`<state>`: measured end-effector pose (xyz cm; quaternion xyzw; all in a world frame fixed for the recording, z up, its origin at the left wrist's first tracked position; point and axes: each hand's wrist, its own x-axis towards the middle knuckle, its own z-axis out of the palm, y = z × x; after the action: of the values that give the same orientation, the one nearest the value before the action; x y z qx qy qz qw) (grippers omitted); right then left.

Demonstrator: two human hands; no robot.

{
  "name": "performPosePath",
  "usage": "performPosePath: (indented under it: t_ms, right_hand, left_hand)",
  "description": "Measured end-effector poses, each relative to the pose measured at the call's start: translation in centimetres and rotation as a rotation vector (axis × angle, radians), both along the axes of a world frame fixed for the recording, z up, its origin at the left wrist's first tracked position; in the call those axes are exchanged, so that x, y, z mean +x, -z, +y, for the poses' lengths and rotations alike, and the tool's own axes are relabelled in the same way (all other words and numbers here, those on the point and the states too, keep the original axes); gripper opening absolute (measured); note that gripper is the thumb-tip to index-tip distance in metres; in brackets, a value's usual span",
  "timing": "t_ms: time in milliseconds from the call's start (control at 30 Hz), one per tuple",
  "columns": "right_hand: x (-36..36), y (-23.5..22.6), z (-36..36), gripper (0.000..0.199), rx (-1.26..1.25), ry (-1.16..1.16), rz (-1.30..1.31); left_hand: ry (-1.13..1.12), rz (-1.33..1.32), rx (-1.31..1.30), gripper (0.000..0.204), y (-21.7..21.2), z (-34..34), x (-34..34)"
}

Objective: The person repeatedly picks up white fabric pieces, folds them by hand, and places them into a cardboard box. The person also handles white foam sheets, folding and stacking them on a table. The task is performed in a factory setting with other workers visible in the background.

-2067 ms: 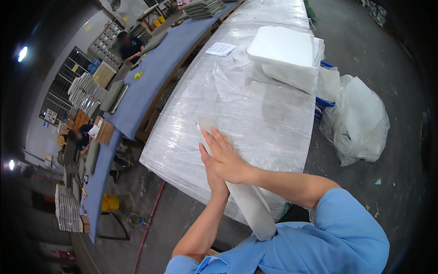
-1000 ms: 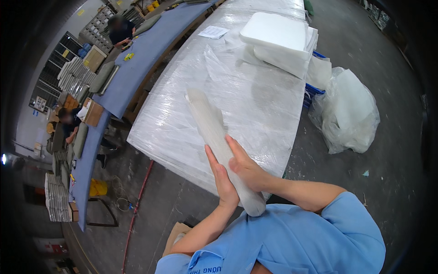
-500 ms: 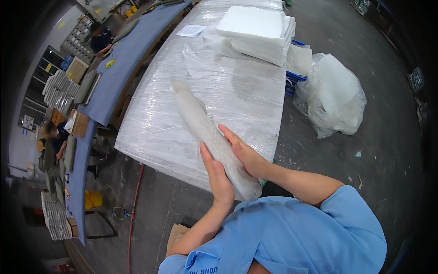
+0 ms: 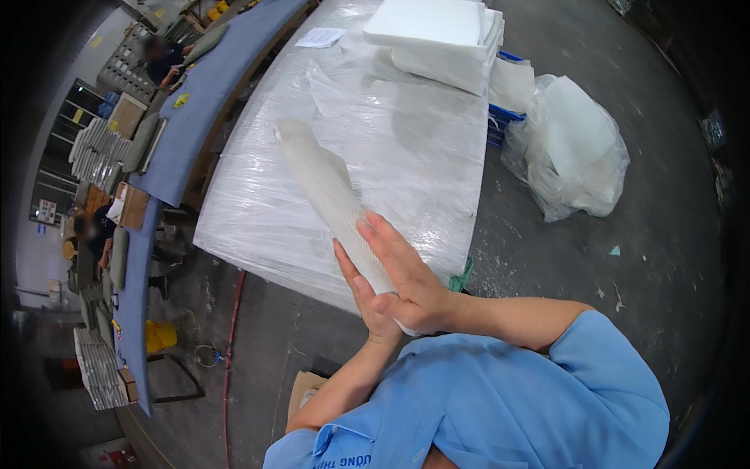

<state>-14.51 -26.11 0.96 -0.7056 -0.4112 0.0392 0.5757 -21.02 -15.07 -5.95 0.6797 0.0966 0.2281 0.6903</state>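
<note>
Holding a long, off-white, textured soft pad (image 4: 322, 186) slantwise

The left hand (image 4: 373, 308) and right hand (image 4: 412, 283) clamp its near part between their palms, neither clearly nearer; its long axis runs forward and leftward over the plastic-wrapped white counter (image 4: 250, 205). Compared with half a second earlier, the right hand overlaps the left, hiding more pad.

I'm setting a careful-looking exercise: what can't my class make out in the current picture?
Head view:
Pale roll, lower part: mostly hidden by the hands.
Plastic-wrapped surface, far end: cut off by the upper edge.
Paper sheet, any print: too small.
</note>
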Motion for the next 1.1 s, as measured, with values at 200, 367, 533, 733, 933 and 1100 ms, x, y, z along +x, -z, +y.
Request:
performPosePath:
  t_ms: [200,367,533,733,933,1100]
  right_hand:
    - [-1.1,3.9,-0.6,0.095,0.246,-0.061,0.528]
    - [-1.3,3.2,-0.8,0.095,0.149,0.007,0.017]
    - [-0.4,2.5,-1.6,0.095,0.001,0.062,-0.199]
    - [0.4,1.4,-2.9,0.102,-0.02,0.082,0.364]
    - [5.2,-0.7,-2.9,0.107,-0.245,0.058,0.432]
    - [11.6,-0.6,-5.6,0.092,-0.176,0.15,0.727]
  left_hand:
    - [0.013,0.071,-0.129,0.069,-3.7,-0.4,-0.6]
    - [-0.057,0.052,0.183,0.075,-1.8,-0.8,0.1]
    - [-0.034,-0.006,0.042,0.075,0.0,-1.4,1.6]
    - [-0.014,0.074,0.213,0.071,4.2,0.7,2.7]
    - [0.227,0.845,-0.539,0.089,14.7,3.6,-0.8]
    - [0.115,0.964,-0.798,0.083,16.8,3.4,0.6]
